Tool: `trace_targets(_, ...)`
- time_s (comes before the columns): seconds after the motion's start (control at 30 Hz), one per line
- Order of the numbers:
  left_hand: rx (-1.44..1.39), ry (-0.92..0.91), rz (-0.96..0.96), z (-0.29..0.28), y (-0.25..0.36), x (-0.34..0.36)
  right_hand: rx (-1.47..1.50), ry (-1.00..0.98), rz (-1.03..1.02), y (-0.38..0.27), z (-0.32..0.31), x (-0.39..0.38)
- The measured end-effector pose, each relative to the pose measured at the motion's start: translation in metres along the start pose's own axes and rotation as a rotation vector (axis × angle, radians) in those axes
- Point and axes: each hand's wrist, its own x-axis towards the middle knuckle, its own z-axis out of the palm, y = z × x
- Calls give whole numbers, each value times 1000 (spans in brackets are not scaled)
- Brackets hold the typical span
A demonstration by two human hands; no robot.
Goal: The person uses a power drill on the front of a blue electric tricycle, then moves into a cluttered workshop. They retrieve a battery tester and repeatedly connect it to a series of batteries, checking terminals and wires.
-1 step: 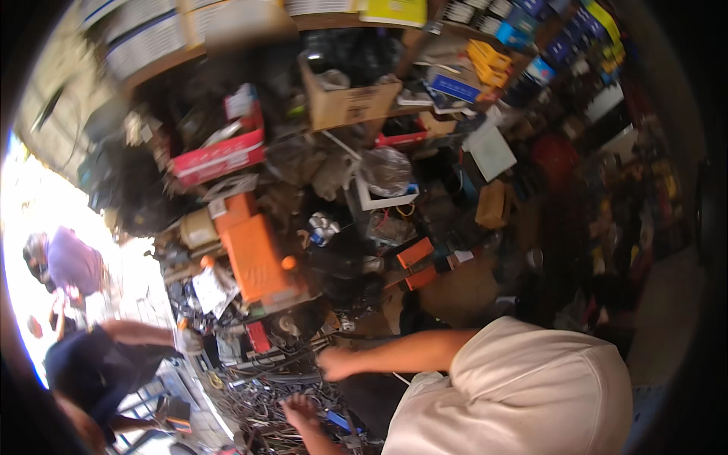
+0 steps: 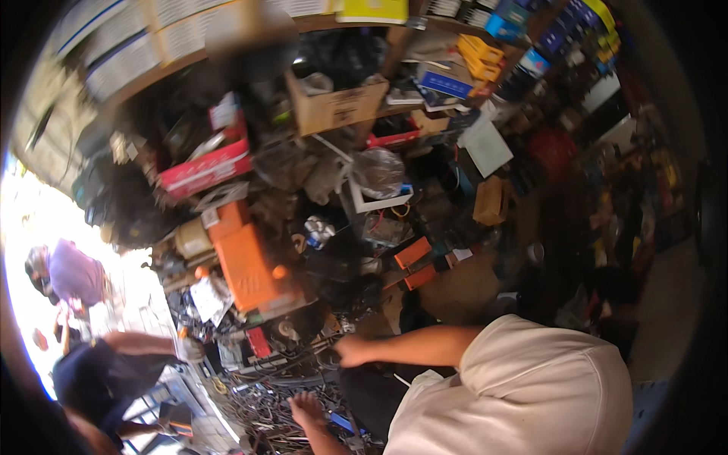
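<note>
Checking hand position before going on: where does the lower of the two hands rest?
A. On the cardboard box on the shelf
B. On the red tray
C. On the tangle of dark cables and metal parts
C: the left hand lies spread on the tangle of cables.

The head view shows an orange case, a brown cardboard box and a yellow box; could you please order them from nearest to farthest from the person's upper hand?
From the right hand:
1. Orange case, just up-left on the pile.
2. Brown cardboard box, higher, on the shelf.
3. Yellow box, at the top edge.
</note>
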Motion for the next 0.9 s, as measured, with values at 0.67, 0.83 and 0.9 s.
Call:
trace_targets(0.67, 937, -506, 545, 559, -114, 82, 1292, 986, 276, 437, -216, -11)
trace_targets(0.83, 934, -242, 510, 652, -106, 93, 1478, 854, 210, 420, -268, 36)
trace_targets(0.9, 1300, -279, 620, 674, -98, 97, 1519, 823, 311, 415, -277, 42)
